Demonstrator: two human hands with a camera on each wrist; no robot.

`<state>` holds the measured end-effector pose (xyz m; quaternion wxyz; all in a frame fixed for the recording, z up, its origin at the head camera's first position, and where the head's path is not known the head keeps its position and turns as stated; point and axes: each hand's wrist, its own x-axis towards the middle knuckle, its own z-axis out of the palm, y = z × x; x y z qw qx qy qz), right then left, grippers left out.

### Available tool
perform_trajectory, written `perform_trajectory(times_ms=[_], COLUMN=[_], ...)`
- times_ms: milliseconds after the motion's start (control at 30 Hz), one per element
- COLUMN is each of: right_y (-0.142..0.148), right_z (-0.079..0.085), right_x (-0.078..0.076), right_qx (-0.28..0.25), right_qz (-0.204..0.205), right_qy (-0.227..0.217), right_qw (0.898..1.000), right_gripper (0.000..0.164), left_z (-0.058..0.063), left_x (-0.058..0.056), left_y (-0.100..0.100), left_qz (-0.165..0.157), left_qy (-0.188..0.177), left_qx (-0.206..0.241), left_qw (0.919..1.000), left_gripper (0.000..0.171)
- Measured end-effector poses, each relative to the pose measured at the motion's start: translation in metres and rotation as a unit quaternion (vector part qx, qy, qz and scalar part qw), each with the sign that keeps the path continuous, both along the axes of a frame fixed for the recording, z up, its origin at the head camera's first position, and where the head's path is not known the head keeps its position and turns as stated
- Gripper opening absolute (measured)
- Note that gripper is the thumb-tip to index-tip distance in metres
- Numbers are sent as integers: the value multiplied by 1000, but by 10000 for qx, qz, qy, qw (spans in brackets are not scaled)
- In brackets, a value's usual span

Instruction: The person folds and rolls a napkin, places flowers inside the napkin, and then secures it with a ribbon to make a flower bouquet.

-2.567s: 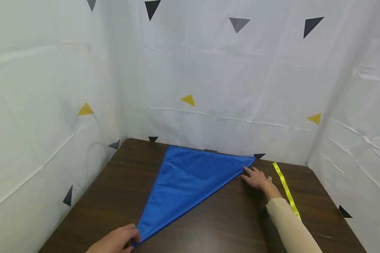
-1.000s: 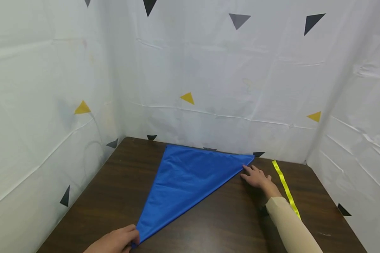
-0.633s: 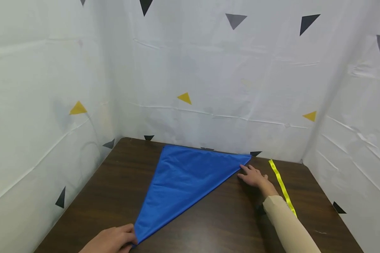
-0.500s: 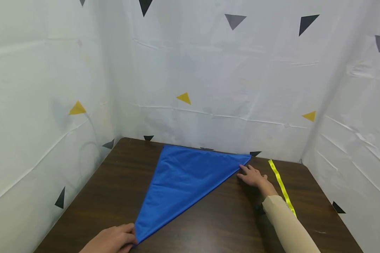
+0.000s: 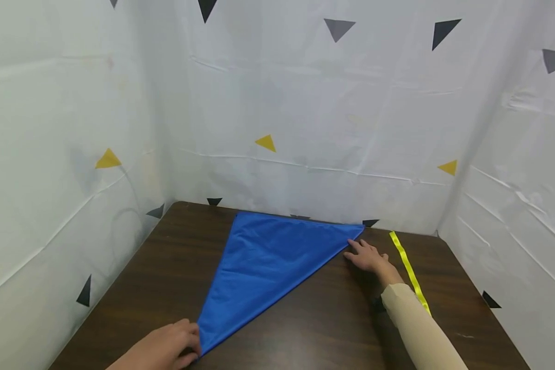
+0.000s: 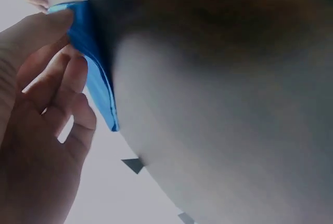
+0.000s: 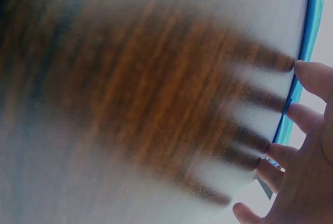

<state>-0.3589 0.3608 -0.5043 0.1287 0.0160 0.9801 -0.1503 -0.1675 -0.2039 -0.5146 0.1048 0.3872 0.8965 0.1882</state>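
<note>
A blue cloth (image 5: pixel 263 267), folded into a triangle, lies on the dark wooden table. My left hand (image 5: pixel 164 345) is at its near corner with bent fingers. In the left wrist view the thumb and fingers of the left hand (image 6: pixel 47 83) meet at the blue cloth (image 6: pixel 101 91) and seem to pinch its edge; the corner itself is partly hidden. Farther off, my right hand (image 5: pixel 369 258) rests its spread fingertips along the slanting folded edge, near the far right corner. The right wrist view shows the fingertips of that hand (image 7: pixel 307 125) touching the blue cloth (image 7: pixel 312 21).
A yellow ribbon (image 5: pixel 407 264) lies lengthwise on the table (image 5: pixel 314 329), right of the cloth and partly behind the right sleeve (image 5: pixel 418 326). White sheets (image 5: pixel 314 103) with printed triangles enclose the back and both sides.
The head view has shifted slightly, so everything sits a little farther left. My left hand has risen slightly at the near corner. The cloth and right hand look unchanged.
</note>
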Motion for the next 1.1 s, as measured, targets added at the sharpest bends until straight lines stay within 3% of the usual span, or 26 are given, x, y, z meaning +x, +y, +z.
perform_trajectory(times_ms=[100,233,467,667,800,900,1100], right_y=[-1,0,1,-9,-36,-66,-139], right_z=[0,-1,7,10,3,4,24], right_x=[2,7,4,-3,-8,-5,35], right_qx=[1,-37,-57,-68,-242,-492,-956], right_qz=[-16,-22,11,65,303,635,1496], right_qy=[-19,-67,-51,71,658,1197,1925], right_qw=[10000,10000,10000,9999,9971,9896,9651], right_gripper=[73,73,74,75,70,61,44], left_z=[3,3,3,3,-4,-10,-14], left_x=[-2,-3,-7,-5,-5,-7,-9], left_y=[2,4,5,5,2,-1,-1], left_qz=[246,352,330,178,141,135,-25], left_qy=[-335,-338,-256,-343,-403,-369,-392], left_qx=[-77,-29,348,773,1020,1072,1161], left_qw=[9991,9988,9985,9963,9939,9935,9925], left_gripper=[9,10,14,16,17,16,16])
